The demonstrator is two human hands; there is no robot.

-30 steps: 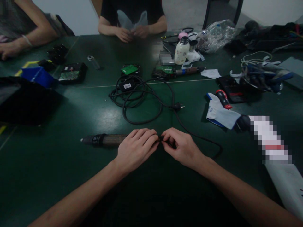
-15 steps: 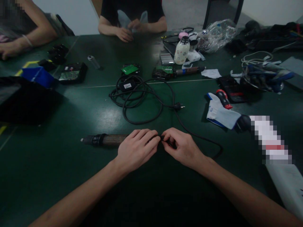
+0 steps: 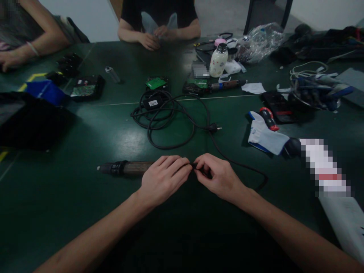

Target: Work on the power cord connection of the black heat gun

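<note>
A long brown and black electric screwdriver (image 3: pixel 133 168) lies sideways on the green table (image 3: pixel 71 204), its tip to the left. My left hand (image 3: pixel 167 177) is wrapped over its right part and hides that end. Close beside it, my right hand (image 3: pixel 217 175) pinches the black cable end at the tool's rear; the joint between them is mostly covered by my fingers. Beyond my hands, a black cable (image 3: pixel 170 146) lies in loose loops with a black adapter (image 3: pixel 152 102) and a plug (image 3: pixel 213 127).
Circuit board units (image 3: pixel 156 83), a white bottle (image 3: pixel 218 60) and a second screwdriver (image 3: pixel 226 85) stand or lie farther back. A glove (image 3: pixel 265 136) with a red-black handle (image 3: pixel 269 118) is at right. A dark bag (image 3: pixel 31 125) lies left. Two people sit at the table's far side.
</note>
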